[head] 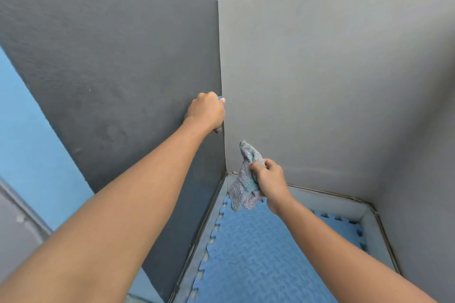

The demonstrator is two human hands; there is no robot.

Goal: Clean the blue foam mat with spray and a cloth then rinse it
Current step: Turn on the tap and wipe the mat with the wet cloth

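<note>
The blue foam mat (258,258), with jigsaw edges, lies flat on the floor in the corner between two grey walls. My right hand (269,179) holds a crumpled grey cloth (246,179) above the mat's far left corner, and the cloth hangs down from my fingers. My left hand (206,112) is stretched out to the wall corner. Its fingers curl round a small wall fitting (221,99), of which only a blue tip and a bit of metal below the hand show. No spray bottle is in view.
A dark grey wall (110,56) stands on the left and a lighter grey wall (332,81) stands ahead and to the right. A pale floor strip (332,200) borders the mat. A blue surface (29,142) lies at far left. Buildings show above the wall.
</note>
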